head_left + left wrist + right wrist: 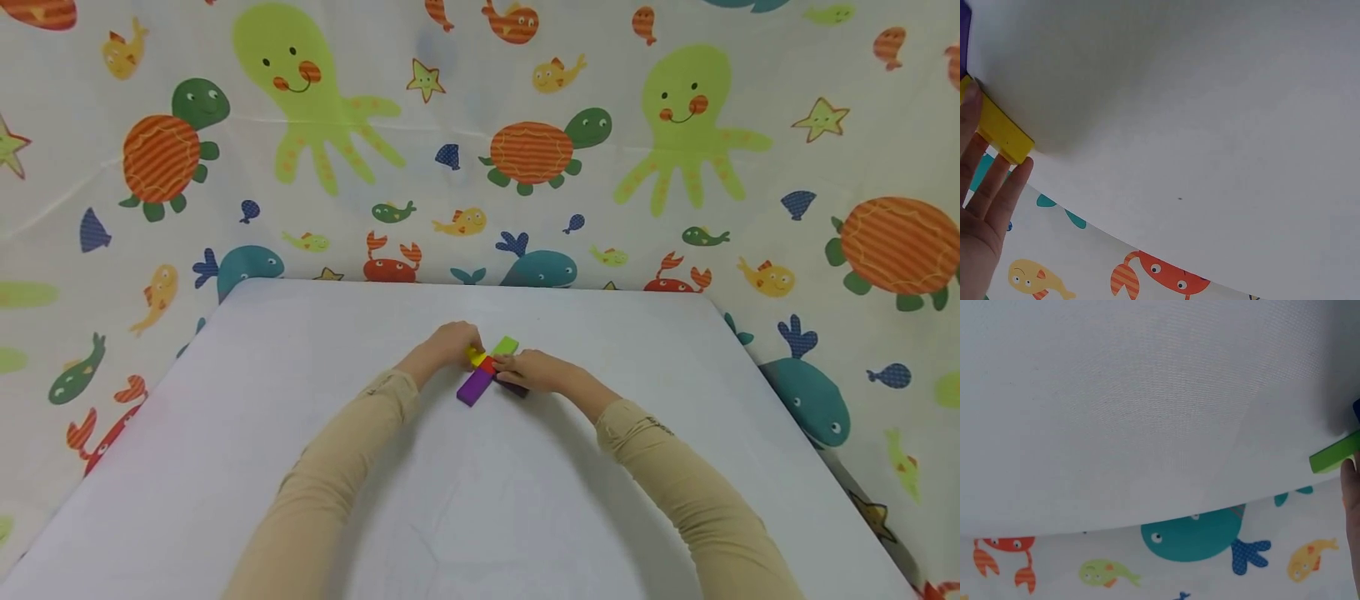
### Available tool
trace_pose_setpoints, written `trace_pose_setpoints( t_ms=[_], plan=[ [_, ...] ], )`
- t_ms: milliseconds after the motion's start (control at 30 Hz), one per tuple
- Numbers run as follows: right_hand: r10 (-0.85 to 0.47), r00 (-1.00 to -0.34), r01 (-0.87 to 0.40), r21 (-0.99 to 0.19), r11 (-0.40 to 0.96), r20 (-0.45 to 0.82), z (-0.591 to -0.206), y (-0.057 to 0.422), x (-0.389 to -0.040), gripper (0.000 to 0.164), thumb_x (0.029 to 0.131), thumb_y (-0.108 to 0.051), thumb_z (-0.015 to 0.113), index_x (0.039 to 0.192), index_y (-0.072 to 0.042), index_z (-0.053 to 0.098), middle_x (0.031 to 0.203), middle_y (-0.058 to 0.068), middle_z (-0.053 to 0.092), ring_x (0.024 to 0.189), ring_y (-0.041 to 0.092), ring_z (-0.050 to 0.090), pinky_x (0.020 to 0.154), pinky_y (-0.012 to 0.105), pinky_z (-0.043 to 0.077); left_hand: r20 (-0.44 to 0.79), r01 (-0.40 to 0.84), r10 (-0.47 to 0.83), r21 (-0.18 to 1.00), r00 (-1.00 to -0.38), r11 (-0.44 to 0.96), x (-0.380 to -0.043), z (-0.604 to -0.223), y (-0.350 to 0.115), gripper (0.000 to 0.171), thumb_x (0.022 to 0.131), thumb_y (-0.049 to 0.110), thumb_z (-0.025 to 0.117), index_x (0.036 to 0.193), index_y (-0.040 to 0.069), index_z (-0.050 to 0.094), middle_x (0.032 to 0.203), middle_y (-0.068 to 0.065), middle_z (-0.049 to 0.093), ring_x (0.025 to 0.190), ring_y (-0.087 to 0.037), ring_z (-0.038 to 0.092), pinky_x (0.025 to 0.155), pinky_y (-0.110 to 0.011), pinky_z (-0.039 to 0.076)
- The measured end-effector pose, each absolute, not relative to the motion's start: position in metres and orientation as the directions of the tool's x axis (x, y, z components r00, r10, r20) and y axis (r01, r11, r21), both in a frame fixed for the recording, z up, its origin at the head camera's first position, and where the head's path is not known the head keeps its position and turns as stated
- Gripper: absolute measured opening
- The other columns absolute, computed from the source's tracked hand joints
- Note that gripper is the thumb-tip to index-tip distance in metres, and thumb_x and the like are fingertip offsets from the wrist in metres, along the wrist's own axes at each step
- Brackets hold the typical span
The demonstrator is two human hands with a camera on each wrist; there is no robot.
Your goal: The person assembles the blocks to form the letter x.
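My left hand (452, 342) pinches a yellow block (1000, 122), thumb on its near side and fingers along its far side. In the head view, that block's inner end meets a small red piece (488, 364) at the middle of a cross of coloured blocks. A purple block (476, 387) points toward me, and a light green block (506, 344) points away. My right hand (536, 369) covers part of a dark block (513, 387), its fingertips at the red piece. Whether it grips or only touches is hidden. The right wrist view shows the green block (1335, 454) beside a finger.
A white table (480, 500) spreads around the blocks. Behind and at both sides hangs a cloth printed with sea animals (532, 154), meeting the table's far edge.
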State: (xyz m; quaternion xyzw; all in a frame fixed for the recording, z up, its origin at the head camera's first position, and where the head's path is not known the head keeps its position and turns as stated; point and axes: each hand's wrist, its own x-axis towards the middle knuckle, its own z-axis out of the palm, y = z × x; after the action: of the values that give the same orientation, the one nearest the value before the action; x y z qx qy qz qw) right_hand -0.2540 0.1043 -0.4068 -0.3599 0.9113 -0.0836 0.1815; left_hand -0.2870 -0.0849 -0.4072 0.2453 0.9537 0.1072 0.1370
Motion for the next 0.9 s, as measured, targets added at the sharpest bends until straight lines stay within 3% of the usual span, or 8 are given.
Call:
trace_pose_setpoints(
  t_ms=[567,900],
  plan=[
    [-0.701,-0.673,-0.656,-0.249,0.713,-0.237,-0.4075,0.0955,-0.2494,0.042,0.1,-0.024,0.046,0.133,0.001,0.051,0.13,0.017,0.058,0.104,0.028,0.062,0.101,0.04,0.046,-0.204,0.475,0.518,0.225,-0.83,0.851,-0.2866,-0.4108,-0.0856,0.032,0.082,0.013,0.073,0.113,0.007,0.069,0.114,-0.01,0.067,0.105,-0.025,0.059,0.096,-0.035,0.048],
    [-0.705,-0.673,-0.674,-0.207,0.709,-0.223,-0.4066,0.0949,-0.2478,0.042,0.1,-0.024,0.046,0.133,0.001,0.051,0.135,0.016,0.054,0.12,0.032,0.056,0.103,0.04,0.044,-0.18,0.492,0.532,0.225,-0.827,0.841,-0.2857,-0.4094,-0.0848,0.031,0.082,0.012,0.072,0.112,0.005,0.069,0.113,-0.01,0.067,0.105,-0.025,0.059,0.097,-0.034,0.047]
  ],
)
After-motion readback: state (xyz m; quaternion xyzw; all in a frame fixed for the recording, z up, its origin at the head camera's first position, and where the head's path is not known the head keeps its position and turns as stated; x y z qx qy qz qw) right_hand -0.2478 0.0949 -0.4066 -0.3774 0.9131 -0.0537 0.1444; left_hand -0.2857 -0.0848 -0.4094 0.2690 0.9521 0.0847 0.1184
